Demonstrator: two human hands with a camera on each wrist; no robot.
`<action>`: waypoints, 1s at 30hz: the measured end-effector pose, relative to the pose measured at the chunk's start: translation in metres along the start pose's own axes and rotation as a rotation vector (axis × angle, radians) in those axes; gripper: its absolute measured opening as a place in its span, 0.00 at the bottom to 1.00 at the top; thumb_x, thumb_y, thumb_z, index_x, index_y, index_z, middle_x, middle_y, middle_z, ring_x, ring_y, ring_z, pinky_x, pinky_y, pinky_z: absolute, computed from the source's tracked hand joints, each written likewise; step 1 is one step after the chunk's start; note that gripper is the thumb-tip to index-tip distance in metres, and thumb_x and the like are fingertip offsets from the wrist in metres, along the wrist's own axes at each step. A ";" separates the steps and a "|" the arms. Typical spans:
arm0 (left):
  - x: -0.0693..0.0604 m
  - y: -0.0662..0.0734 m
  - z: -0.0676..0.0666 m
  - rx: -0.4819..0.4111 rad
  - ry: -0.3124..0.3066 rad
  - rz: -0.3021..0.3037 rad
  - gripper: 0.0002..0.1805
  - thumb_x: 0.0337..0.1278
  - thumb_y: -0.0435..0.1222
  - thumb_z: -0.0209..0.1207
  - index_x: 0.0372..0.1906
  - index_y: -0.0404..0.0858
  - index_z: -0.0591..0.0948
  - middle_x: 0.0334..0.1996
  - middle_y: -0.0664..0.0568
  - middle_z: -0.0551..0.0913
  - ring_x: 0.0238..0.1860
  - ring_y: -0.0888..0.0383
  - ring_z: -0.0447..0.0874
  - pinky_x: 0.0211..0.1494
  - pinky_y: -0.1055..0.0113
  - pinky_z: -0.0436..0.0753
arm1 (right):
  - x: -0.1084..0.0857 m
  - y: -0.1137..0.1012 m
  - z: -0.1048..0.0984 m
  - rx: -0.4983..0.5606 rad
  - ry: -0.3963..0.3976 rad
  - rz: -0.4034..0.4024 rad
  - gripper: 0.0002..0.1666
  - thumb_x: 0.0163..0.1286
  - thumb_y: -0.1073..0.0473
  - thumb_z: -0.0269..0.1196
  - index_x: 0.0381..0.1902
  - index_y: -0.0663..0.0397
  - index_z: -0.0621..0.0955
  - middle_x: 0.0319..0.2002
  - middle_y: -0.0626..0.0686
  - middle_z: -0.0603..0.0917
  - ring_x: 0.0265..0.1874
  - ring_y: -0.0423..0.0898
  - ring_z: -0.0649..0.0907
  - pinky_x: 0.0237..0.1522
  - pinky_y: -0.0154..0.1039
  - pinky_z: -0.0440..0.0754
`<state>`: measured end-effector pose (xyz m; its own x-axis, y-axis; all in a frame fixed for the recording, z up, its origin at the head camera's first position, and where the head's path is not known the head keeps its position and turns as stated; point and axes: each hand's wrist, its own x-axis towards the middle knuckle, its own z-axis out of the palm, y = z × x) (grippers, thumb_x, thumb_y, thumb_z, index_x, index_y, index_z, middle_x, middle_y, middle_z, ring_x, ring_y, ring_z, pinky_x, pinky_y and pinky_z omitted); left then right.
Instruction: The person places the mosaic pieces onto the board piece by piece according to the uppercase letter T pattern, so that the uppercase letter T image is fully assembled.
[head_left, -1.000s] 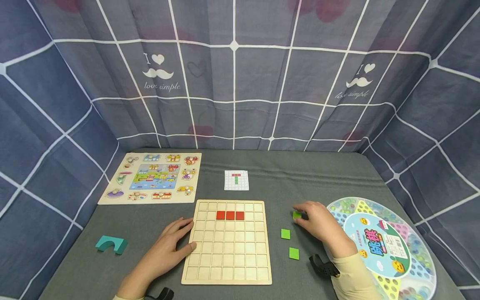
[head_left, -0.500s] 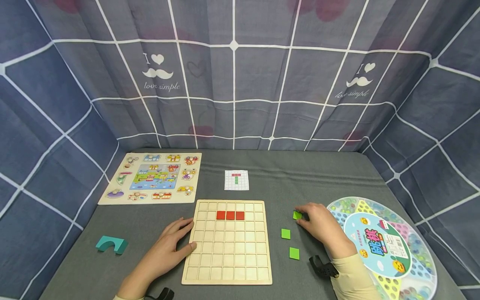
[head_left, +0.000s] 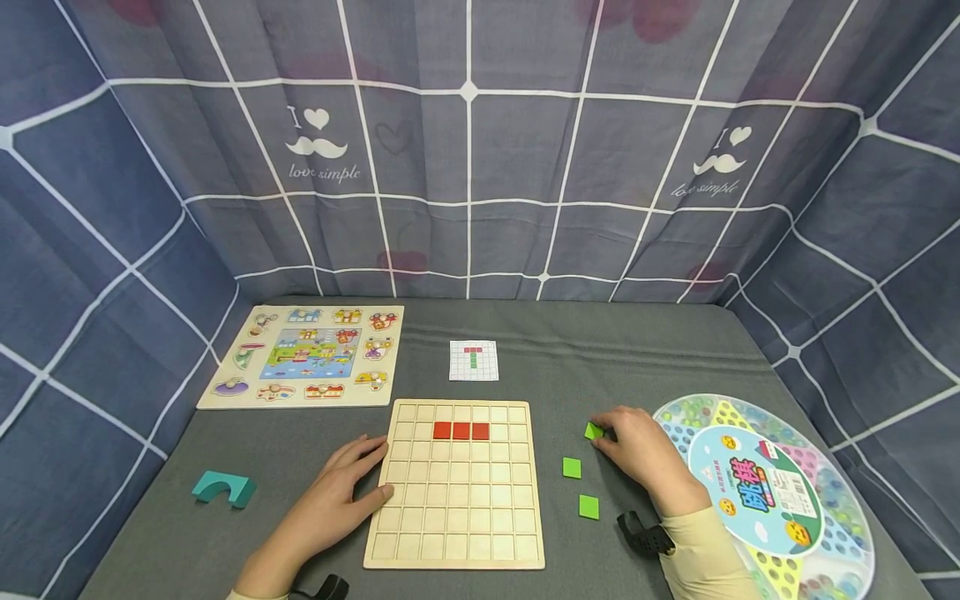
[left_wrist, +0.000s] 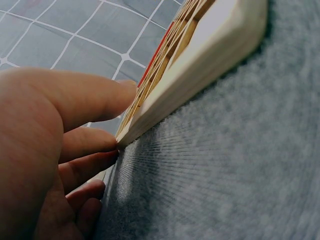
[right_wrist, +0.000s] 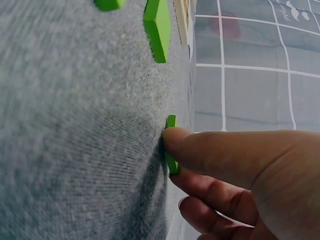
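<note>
A wooden grid board (head_left: 453, 533) lies flat in the middle, with a row of red square tiles (head_left: 461, 431) in its upper part. At its left edge rests my left hand (head_left: 341, 492); in the left wrist view the thumb (left_wrist: 100, 100) touches the rim and the fingers are extended. To the right of the board, my right hand (head_left: 637, 446) pinches a green square tile (head_left: 592, 431) between thumb and fingers, low over the cloth. Two more green tiles (head_left: 572, 467) lie loose nearer the front. The right wrist view shows the pinched tile (right_wrist: 172, 162) edge-on, partly covered by the thumb.
A small card (head_left: 473, 375) printed with a red and green T pattern lies behind the board. A picture puzzle (head_left: 300, 398) is at back left, a teal arch block (head_left: 225, 487) at left. The round game box (head_left: 757, 492) sits under the right forearm's side.
The right hand has shifted slightly to the right, and the green tile at its fingertips has turned and tilted a little. The left hand and the board stay as they were.
</note>
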<state>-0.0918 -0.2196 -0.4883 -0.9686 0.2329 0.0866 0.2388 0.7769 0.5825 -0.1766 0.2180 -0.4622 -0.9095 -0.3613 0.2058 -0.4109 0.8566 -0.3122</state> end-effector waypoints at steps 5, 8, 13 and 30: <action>0.000 0.000 0.000 -0.003 -0.006 -0.004 0.35 0.62 0.50 0.65 0.68 0.37 0.74 0.69 0.47 0.69 0.73 0.41 0.56 0.66 0.36 0.63 | 0.000 -0.002 0.000 0.011 0.008 -0.001 0.14 0.54 0.65 0.75 0.40 0.60 0.89 0.38 0.56 0.87 0.41 0.56 0.85 0.46 0.54 0.81; 0.000 -0.001 0.000 -0.005 -0.004 -0.002 0.35 0.62 0.51 0.64 0.68 0.37 0.74 0.69 0.47 0.69 0.73 0.41 0.56 0.66 0.36 0.63 | 0.002 -0.004 0.000 0.016 -0.006 -0.007 0.13 0.56 0.64 0.74 0.40 0.60 0.89 0.39 0.55 0.87 0.41 0.56 0.85 0.47 0.55 0.80; 0.000 -0.001 0.000 -0.005 -0.007 -0.006 0.35 0.62 0.51 0.64 0.69 0.37 0.74 0.70 0.47 0.68 0.73 0.41 0.56 0.66 0.36 0.63 | 0.006 -0.013 0.004 0.017 -0.032 -0.030 0.13 0.57 0.61 0.74 0.41 0.58 0.89 0.38 0.54 0.87 0.41 0.55 0.85 0.48 0.54 0.80; 0.000 -0.004 0.002 0.003 -0.004 -0.004 0.35 0.62 0.52 0.64 0.69 0.38 0.74 0.70 0.47 0.68 0.73 0.41 0.56 0.66 0.35 0.62 | 0.034 -0.078 0.019 0.038 -0.073 -0.190 0.13 0.59 0.58 0.74 0.43 0.52 0.89 0.36 0.48 0.85 0.39 0.48 0.83 0.44 0.46 0.81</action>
<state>-0.0926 -0.2212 -0.4921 -0.9694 0.2317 0.0809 0.2348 0.7797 0.5805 -0.1766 0.1324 -0.4487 -0.8168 -0.5421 0.1973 -0.5766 0.7562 -0.3094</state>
